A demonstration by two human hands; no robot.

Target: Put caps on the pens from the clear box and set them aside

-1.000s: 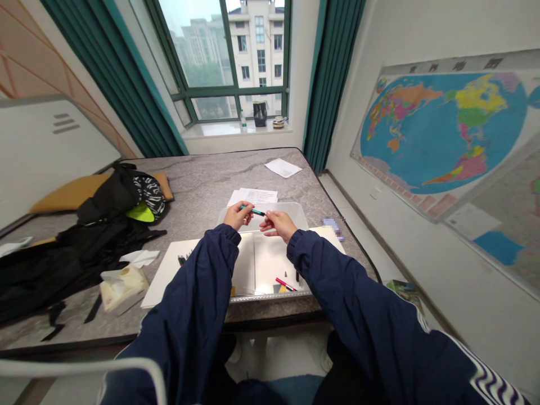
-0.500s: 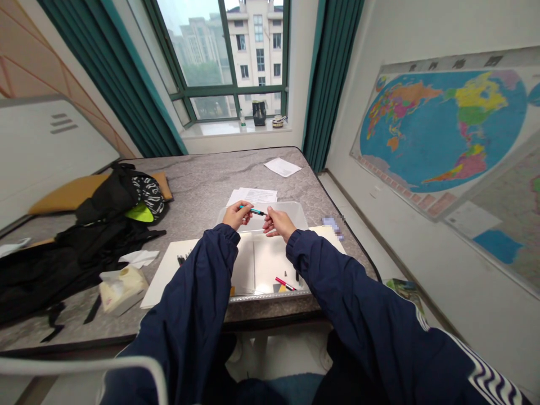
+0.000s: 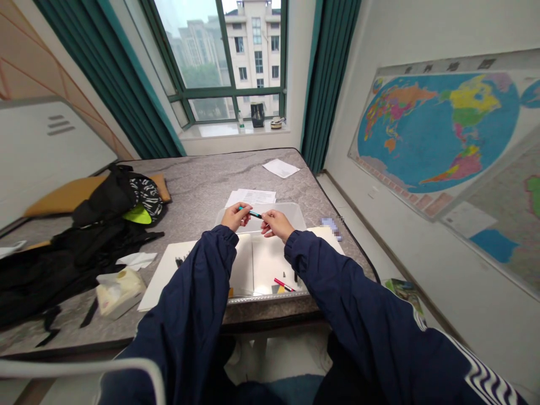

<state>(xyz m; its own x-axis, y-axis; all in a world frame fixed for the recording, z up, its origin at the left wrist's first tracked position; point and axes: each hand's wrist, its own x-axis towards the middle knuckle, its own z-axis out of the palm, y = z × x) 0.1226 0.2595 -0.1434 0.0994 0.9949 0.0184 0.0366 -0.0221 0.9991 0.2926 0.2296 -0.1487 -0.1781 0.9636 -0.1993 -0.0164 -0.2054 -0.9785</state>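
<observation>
My left hand point(image 3: 234, 216) is closed on a slim teal and black pen point(image 3: 255, 214), held between thumb and fingers. The fingertips of my right hand point(image 3: 277, 224) pinch the pen's dark right end. Both hands hover over a translucent plastic box point(image 3: 291, 212), whose pale inside has a line down the middle. In the box's near right part lie a red pen point(image 3: 283, 284), a dark stick-like item point(image 3: 296, 276) and a small grey piece point(image 3: 284, 274). My left sleeve partly hides a pale board point(image 3: 158, 281) with several dark pens point(image 3: 179, 261) on it.
A tissue pack point(image 3: 121, 291) and a crumpled tissue point(image 3: 137, 260) lie at the left, near a black backpack point(image 3: 93, 247). Papers point(image 3: 251, 197) lie behind the box, another sheet point(image 3: 280, 168) farther back. A white curved bar point(image 3: 84, 367) crosses the lower left.
My right fingertips have shifted slightly left along the pen and now cover its dark end. The view has turned a little; the left hand keeps its hold.
</observation>
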